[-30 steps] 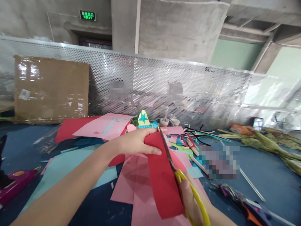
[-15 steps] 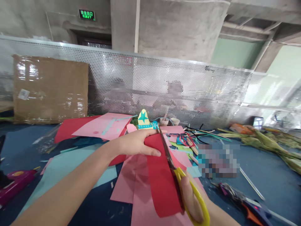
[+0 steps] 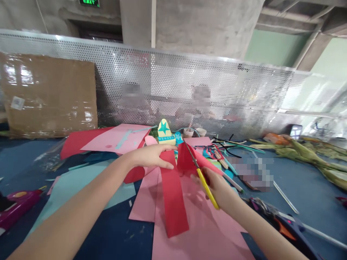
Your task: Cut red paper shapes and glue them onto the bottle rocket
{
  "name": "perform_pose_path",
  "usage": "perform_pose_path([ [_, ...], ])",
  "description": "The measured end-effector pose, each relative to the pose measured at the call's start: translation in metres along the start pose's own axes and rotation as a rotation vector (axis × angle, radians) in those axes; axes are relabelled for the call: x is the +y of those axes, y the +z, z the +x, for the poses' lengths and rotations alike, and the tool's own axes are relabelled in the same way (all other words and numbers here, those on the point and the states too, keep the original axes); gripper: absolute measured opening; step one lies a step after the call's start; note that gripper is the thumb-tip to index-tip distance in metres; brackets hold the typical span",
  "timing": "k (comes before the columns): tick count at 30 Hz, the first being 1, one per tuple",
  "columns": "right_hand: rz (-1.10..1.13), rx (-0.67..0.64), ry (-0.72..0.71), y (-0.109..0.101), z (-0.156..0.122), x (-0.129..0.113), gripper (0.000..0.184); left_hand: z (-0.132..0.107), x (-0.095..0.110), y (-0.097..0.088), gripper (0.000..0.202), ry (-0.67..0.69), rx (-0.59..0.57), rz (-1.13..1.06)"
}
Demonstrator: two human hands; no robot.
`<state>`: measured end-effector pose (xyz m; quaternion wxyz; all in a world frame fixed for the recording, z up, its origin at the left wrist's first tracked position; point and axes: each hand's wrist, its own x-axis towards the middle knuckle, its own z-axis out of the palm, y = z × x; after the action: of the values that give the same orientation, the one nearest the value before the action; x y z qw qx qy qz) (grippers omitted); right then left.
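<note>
My left hand (image 3: 150,156) pinches the top of a long red paper strip (image 3: 172,196) that hangs down over pink sheets (image 3: 195,231). My right hand (image 3: 217,187) grips yellow-handled scissors (image 3: 199,173), blades closed and pointing up and left. A second piece of red paper (image 3: 189,162) stands beside the blades, apart from the strip. A small yellow paper cone with a teal star (image 3: 164,131) sits just behind the hands.
Red, pink and light blue sheets (image 3: 81,180) cover the blue table. A magenta glue gun (image 3: 16,202) lies at left, another tool (image 3: 282,224) at right. Green leaves (image 3: 306,155), sticks, cardboard (image 3: 48,95) and a perforated metal screen stand behind.
The scissors ran up through the red sheet and it parted into two pieces. My right hand moved forward and up; the strip in my left hand now hangs free.
</note>
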<state>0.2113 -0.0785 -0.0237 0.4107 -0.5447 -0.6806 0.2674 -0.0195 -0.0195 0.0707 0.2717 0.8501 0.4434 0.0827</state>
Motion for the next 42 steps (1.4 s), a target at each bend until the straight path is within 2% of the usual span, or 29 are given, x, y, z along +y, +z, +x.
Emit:
perform_pose_path([
  [4,-0.394,0.032,0.057,-0.005,0.006,0.004,0.037,0.001,0.0,-0.001,0.069,0.0,-0.02,0.001],
  [7,-0.58,0.042,0.107,-0.01,0.01,0.012,0.028,0.001,0.002,-0.002,0.066,-0.015,0.007,-0.014],
  [12,-0.722,-0.008,0.176,-0.011,0.013,0.029,0.016,0.0,0.005,-0.004,0.038,-0.045,0.02,-0.144],
  [16,-0.796,-0.06,0.212,-0.009,0.011,0.028,0.014,0.0,0.002,-0.003,0.039,0.035,-0.093,-0.341],
  [19,-0.818,-0.066,0.205,-0.012,0.008,0.016,0.021,0.001,0.0,-0.001,0.043,0.06,-0.18,-0.521],
  [21,-0.796,-0.052,0.17,-0.015,0.007,0.008,0.024,0.004,0.0,0.002,0.048,0.029,-0.186,-0.617],
  [23,-0.728,-0.044,0.098,-0.015,0.007,0.004,0.02,0.007,0.0,0.004,0.046,-0.02,-0.14,-0.668],
  [25,-0.513,-0.052,-0.05,-0.012,0.006,0.004,0.028,0.009,0.001,0.006,0.038,-0.06,-0.074,-0.689],
  [28,-0.1,-0.099,-0.35,-0.005,0.0,0.007,0.045,0.012,0.0,0.007,0.024,-0.075,0.014,-0.695],
  [30,0.003,-0.198,-0.457,-0.001,-0.005,0.006,0.047,0.013,-0.001,0.007,0.019,-0.082,0.041,-0.699],
  [31,0.027,-0.251,-0.482,0.0,-0.008,0.005,0.042,0.013,-0.002,0.007,0.018,-0.086,0.045,-0.699],
  [33,0.078,-0.303,-0.497,0.001,-0.011,0.001,0.024,0.013,-0.003,0.008,0.018,-0.088,0.039,-0.698],
  [35,0.133,-0.271,-0.475,0.002,-0.012,-0.003,0.011,0.014,-0.004,0.01,0.022,-0.08,0.031,-0.698],
  [38,0.191,-0.158,-0.404,0.004,-0.01,-0.005,0.01,0.015,-0.004,0.012,0.023,-0.06,0.029,-0.703],
  [42,0.256,-0.032,-0.268,0.012,-0.005,0.002,0.021,0.015,0.0,0.014,0.014,-0.008,-0.008,-0.735],
])
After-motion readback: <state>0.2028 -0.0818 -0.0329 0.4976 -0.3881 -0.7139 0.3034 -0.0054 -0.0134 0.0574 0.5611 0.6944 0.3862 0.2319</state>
